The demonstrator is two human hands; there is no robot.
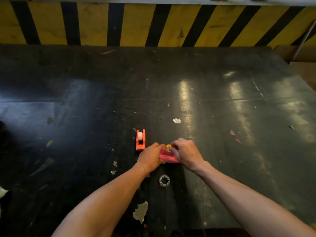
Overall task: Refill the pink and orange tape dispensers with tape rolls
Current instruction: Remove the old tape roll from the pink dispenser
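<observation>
The pink tape dispenser (168, 157) lies on the dark table between my two hands. My left hand (150, 156) grips its left side. My right hand (186, 152) covers its right side, fingers closed on a yellowish tape roll (168, 146) that sits at the dispenser's top. The orange dispenser (140, 139) stands just left of my hands, apart from them, with a white roll (140, 135) in it. A clear ring-shaped tape roll (164, 180) lies flat on the table nearer to me, between my forearms.
The black worn table (222, 108) stretches widely on all sides, with paper scraps and a white sticker (177, 120). A yellow and black striped wall (153, 24) runs along its far edge. A cardboard box (297, 53) sits at the far right.
</observation>
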